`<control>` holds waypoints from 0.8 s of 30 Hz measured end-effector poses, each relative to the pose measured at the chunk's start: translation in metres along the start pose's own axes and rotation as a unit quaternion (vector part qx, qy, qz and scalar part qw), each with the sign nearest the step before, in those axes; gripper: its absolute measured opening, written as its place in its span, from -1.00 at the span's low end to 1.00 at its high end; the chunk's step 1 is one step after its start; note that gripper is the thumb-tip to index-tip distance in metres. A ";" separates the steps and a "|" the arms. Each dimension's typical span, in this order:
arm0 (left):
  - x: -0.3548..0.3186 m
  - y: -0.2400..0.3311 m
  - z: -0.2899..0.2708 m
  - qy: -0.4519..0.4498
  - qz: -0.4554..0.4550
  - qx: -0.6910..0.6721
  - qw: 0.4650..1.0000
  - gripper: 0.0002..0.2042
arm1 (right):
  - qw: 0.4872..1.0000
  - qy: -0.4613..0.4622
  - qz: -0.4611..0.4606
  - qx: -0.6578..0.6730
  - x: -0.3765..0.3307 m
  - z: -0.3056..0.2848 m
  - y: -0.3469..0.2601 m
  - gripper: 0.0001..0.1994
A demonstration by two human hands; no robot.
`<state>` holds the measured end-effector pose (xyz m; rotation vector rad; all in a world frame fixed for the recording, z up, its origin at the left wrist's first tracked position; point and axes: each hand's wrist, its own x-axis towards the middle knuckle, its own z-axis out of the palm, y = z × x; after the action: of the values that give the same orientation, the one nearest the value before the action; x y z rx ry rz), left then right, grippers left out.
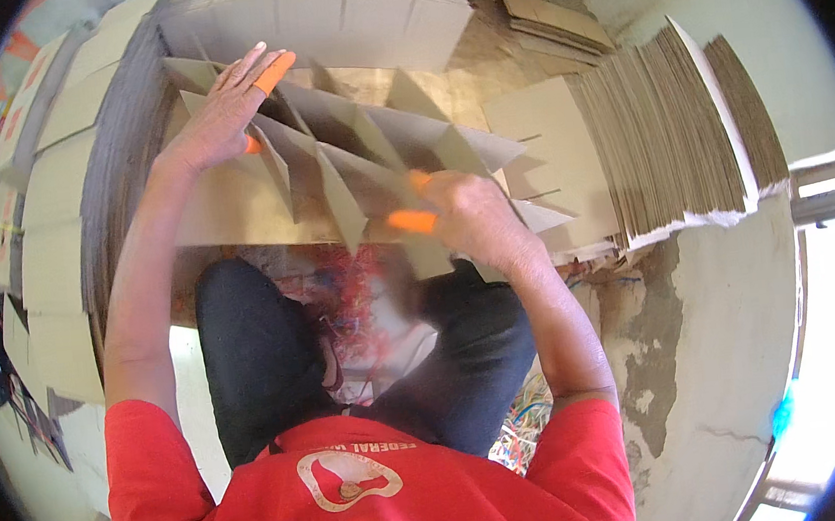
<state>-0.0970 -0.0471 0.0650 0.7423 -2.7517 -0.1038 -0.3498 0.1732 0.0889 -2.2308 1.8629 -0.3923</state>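
A cardboard partition grid of slotted grey-brown strips crossing one another stands on the wooden table in front of me. My left hand lies against the grid's far left part with fingers stretched out; orange covers wrap a finger and the thumb. My right hand is closed at the grid's right side, slightly blurred, pinching a cardboard strip. Two of its fingers also wear orange covers. The exact grip is partly hidden behind the hand.
A tall stack of slotted cardboard sheets stands on the right. More sheets are piled on the left and along the back. Flat boards lie at the back right. Coloured scraps litter the floor between my knees.
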 end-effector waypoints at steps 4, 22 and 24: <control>0.050 0.014 0.012 -0.094 0.053 0.016 0.994 0.04 | 0.999 0.004 -0.036 0.022 -0.024 0.012 0.007 -0.52; 0.062 0.034 -0.045 0.221 -0.083 -0.053 0.970 -0.73 | 0.583 0.488 0.529 0.377 -0.177 0.064 0.196 -0.72; 0.056 0.045 -0.097 0.320 -0.068 0.102 0.940 -0.71 | 0.546 0.505 0.547 0.385 -0.166 0.063 0.212 -0.81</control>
<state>-0.1367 -0.0362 0.1781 0.8370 -2.1057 0.3424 -0.5534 0.2975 -0.0509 0.1171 2.2447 -1.8924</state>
